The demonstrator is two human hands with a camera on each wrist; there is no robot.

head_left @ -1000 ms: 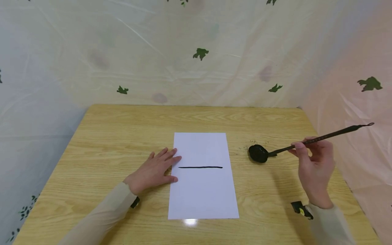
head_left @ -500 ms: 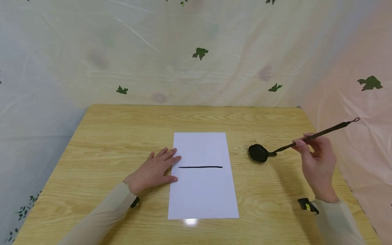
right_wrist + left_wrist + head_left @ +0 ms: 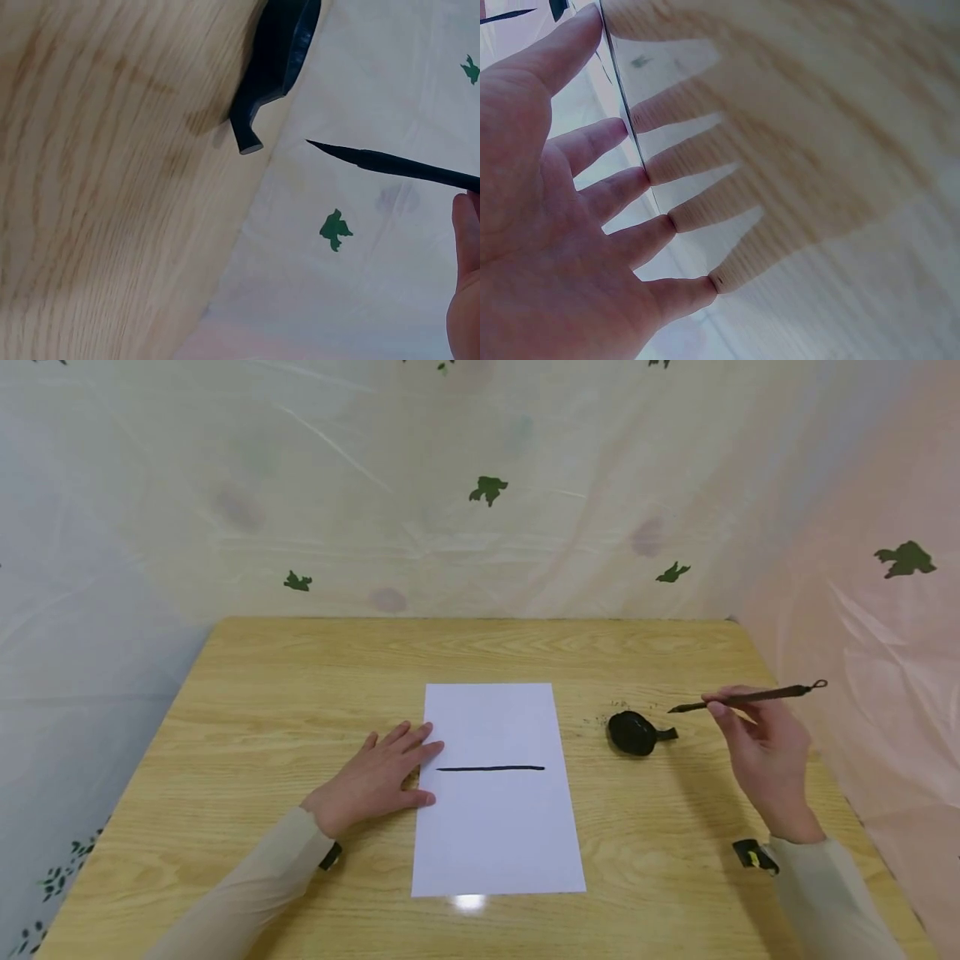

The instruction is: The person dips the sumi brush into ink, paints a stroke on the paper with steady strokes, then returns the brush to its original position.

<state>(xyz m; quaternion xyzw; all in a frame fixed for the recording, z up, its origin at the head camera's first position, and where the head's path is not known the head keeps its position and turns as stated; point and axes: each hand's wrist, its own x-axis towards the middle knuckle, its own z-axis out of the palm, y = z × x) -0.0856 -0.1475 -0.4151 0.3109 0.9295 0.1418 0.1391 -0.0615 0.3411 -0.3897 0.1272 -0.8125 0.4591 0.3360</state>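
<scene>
My left hand [image 3: 378, 781] rests with spread fingers on the left edge of a white sheet of paper [image 3: 495, 843], which bears one black horizontal stroke [image 3: 491, 769]. In the left wrist view its fingertips [image 3: 694, 289] touch the surface. On the right, my right hand [image 3: 768, 760] pinches a dark calligraphy brush [image 3: 765, 695] between thumb and fingers. The brush lies nearly level above the table, its pointed tip to the left. A black ink dish [image 3: 632, 733] with a short handle stands left of that tip. The right wrist view shows the brush tip [image 3: 334, 150] apart from the dish's handle [image 3: 246, 135].
The wood-grain table [image 3: 300, 668] has small dark specks [image 3: 597, 722] beside the dish. A pale curtain [image 3: 390, 510] with green leaf-like shapes hangs behind the table and along both sides. Light reflects off the tabletop below the paper's near edge.
The brush has come away from the ink dish; its tip rose clear of the dish and its handle swung down to nearly level. My left hand and the paper stayed put.
</scene>
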